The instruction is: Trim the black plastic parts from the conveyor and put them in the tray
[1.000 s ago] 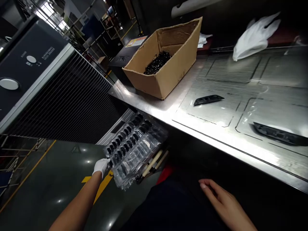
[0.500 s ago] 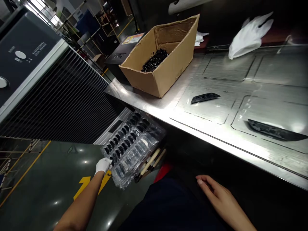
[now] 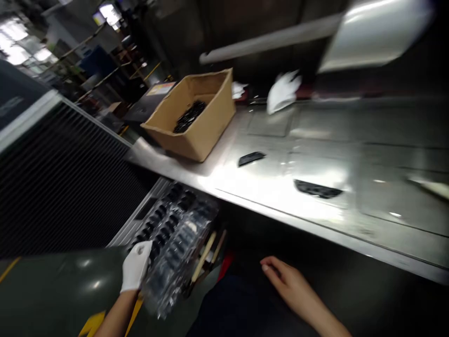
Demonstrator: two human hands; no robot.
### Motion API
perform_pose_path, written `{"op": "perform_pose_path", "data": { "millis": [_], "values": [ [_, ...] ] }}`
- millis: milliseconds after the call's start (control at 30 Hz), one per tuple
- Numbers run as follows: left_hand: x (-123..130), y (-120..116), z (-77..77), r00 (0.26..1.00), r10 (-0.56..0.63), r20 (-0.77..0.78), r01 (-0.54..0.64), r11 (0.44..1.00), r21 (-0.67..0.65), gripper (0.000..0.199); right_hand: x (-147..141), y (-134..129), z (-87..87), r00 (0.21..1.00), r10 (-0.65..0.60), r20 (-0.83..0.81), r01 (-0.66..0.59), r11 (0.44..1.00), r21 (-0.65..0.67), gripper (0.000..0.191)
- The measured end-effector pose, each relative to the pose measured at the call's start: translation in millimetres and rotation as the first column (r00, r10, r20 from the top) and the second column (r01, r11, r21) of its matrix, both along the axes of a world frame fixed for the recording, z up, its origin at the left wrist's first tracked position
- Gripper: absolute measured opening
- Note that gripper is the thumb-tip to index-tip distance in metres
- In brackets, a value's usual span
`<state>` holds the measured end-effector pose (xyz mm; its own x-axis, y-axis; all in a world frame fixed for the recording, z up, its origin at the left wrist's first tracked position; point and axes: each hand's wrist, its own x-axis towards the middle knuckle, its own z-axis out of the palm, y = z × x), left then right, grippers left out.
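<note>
My left hand (image 3: 136, 266), in a white glove, is at the near left edge of a plastic-wrapped tray (image 3: 178, 243) with rows of black curved pieces. Its fingers are bent at the pieces; blur hides what they hold. Bare and curled, my right hand (image 3: 286, 281) hangs below the metal table (image 3: 224, 180), thumb and forefinger close together, with no object visible between them. Two flat black parts lie on the table, one (image 3: 251, 158) near the box and another (image 3: 317, 188) farther right.
An open cardboard box (image 3: 210, 124) holding black pieces stands on the table's left end. Behind the table surface lies a white glove (image 3: 283, 92). A dark ribbed panel (image 3: 66, 182) rises at left. Wooden-handled tools (image 3: 204, 257) sit beside the tray.
The view has swung to the right, bringing more of the table into sight. My left hand looks nearer and more upright beside the tray. My right hand keeps its curled shape.
</note>
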<state>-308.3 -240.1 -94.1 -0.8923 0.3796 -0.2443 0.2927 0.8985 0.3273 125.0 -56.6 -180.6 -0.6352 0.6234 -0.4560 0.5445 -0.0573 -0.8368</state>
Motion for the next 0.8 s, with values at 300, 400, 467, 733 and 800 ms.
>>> {"op": "perform_pose_path", "data": {
  "millis": [300, 400, 467, 733, 800],
  "values": [
    [217, 233, 95.2, 0.132, -0.957, -0.260, 0.834, -0.034, 0.550, 0.032, -3, 0, 3.1, 0.990, -0.141, 0.022, 0.139, 0.988, 0.068, 0.021],
    [264, 301, 117.0, -0.117, -0.928, -0.353, 0.955, -0.203, 0.218, 0.040, -1, -3, 3.5, 0.987, -0.163, 0.004, 0.162, 0.984, 0.072, 0.020],
    [278, 329, 120.7, -0.243, -0.909, -0.339, 0.962, -0.271, 0.038, 0.031, 2, -3, 5.6, 0.983, -0.183, -0.004, 0.182, 0.980, 0.078, 0.020],
    [281, 350, 118.8, -0.413, -0.845, -0.339, 0.910, -0.393, -0.129, 0.031, 9, -3, 9.1, 0.983, -0.184, -0.009, 0.184, 0.979, 0.086, 0.022],
    [278, 357, 118.3, -0.386, -0.855, -0.348, 0.921, -0.379, -0.090, 0.031, 7, -4, 8.9, 0.986, -0.167, -0.008, 0.167, 0.982, 0.088, 0.023]
  ]
}}
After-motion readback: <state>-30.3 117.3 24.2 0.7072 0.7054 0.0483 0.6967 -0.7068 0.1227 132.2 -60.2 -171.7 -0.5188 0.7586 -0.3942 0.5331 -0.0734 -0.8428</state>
